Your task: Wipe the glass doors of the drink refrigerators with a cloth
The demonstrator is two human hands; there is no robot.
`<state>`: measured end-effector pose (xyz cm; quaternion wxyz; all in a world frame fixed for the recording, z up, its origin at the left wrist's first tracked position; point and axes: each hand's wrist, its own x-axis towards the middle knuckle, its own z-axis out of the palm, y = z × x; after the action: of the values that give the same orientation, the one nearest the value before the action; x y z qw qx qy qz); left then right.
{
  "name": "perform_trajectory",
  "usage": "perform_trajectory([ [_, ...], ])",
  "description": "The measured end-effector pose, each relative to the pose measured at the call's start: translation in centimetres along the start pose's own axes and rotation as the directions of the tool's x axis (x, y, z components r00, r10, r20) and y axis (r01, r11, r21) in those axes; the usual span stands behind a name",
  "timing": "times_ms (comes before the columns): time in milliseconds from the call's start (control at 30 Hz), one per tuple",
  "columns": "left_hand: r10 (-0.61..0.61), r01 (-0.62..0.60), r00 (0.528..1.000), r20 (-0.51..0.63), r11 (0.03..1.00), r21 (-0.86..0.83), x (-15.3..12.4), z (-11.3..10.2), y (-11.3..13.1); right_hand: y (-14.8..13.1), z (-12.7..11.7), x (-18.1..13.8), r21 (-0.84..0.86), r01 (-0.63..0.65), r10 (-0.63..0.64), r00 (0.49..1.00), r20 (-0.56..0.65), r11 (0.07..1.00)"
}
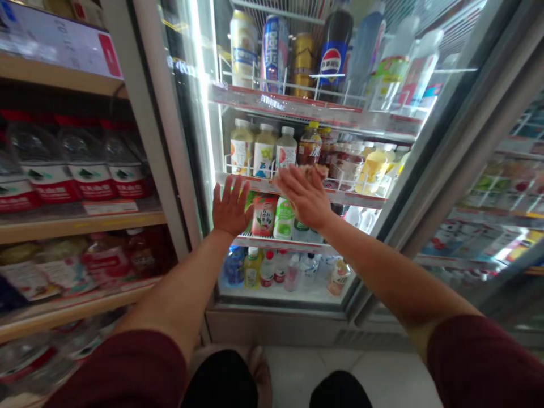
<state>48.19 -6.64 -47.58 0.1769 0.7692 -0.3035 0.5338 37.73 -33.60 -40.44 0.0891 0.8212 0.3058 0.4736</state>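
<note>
Currently, left hand [232, 205] and right hand [304, 196], flat-palmed, at cooler shelf [365, 199].

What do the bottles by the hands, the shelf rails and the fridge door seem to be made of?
Bottles: probably clear glossy plastic; the coloured drinks show through, under screw caps. Shelf rails: thin white-coated metal wire, it seems. Fridge door: glass in a grey, likely metal frame; it reflects light and lets goods show through.

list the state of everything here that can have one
fridge door, open, swung right
fridge light, on
left hand, open, fingers spread, empty
right hand, open, blurred, at shelf edge
bottles, upright, caps on
</note>
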Motion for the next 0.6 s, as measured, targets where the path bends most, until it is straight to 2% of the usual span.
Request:
perform_trajectory([
  [67,0.012,-0.012,1.000,-0.018,1.000,-0.001,0.0,0.0,0.0,-0.1,-0.1,0.8,-0.024,-0.123,0.121,0.988,-0.095,0.992],
  [100,0.011,-0.011,1.000,-0.017,1.000,-0.005,0.0,0.0,-0.1,-0.4,0.1,0.7,-0.025,-0.104,0.101,0.991,-0.089,0.994],
  [167,0.001,-0.001,1.000,0.002,1.000,-0.019,0.0,0.0,-0.1,-1.2,0.7,-0.2,0.015,0.101,-0.102,0.994,0.035,0.995],
  [233,-0.009,0.010,1.000,0.023,0.999,-0.033,0.0,0.0,-0.1,-1.8,1.3,-1.3,0.094,0.312,-0.324,0.930,0.173,0.945],
  [267,-0.013,0.014,1.000,0.028,0.999,-0.039,0.0,0.0,-0.2,-1.8,1.4,-1.7,0.113,0.342,-0.358,0.912,0.202,0.933],
  [300,-0.017,0.018,0.999,0.029,0.999,-0.046,-0.1,0.0,-0.2,-1.6,1.3,-1.9,0.102,0.310,-0.325,0.925,0.195,0.945],
  [367,-0.024,0.026,0.999,0.027,0.998,-0.059,-0.1,-0.1,-0.2,-0.8,0.8,-2.2,0.019,0.110,-0.111,0.990,0.089,0.994],
  [400,-0.029,0.031,0.999,0.029,0.997,-0.065,-0.1,-0.1,-0.2,-0.4,0.5,-2.5,-0.016,0.005,-0.005,1.000,0.021,1.000],
  [433,-0.034,0.036,0.999,0.032,0.997,-0.069,-0.1,-0.1,-0.2,0.0,0.2,-2.8,-0.035,-0.050,0.049,0.999,-0.023,0.998],
  [467,-0.036,0.039,0.999,0.036,0.997,-0.071,0.0,-0.1,-0.2,0.4,0.0,-3.4,-0.037,-0.036,0.035,0.999,-0.025,0.999],
  [500,-0.037,0.040,0.999,0.038,0.997,-0.073,0.0,-0.1,-0.2,0.7,-0.1,-4.0,-0.024,0.038,-0.038,0.999,0.010,0.999],
  [567,-0.035,0.038,0.999,0.040,0.996,-0.078,0.0,-0.1,-0.2,1.4,-0.5,-5.4,0.025,0.223,-0.224,0.967,0.119,0.975],
  [600,-0.035,0.038,0.999,0.037,0.996,-0.082,0.0,-0.1,-0.3,1.9,-0.8,-5.9,0.032,0.258,-0.259,0.955,0.144,0.966],
])
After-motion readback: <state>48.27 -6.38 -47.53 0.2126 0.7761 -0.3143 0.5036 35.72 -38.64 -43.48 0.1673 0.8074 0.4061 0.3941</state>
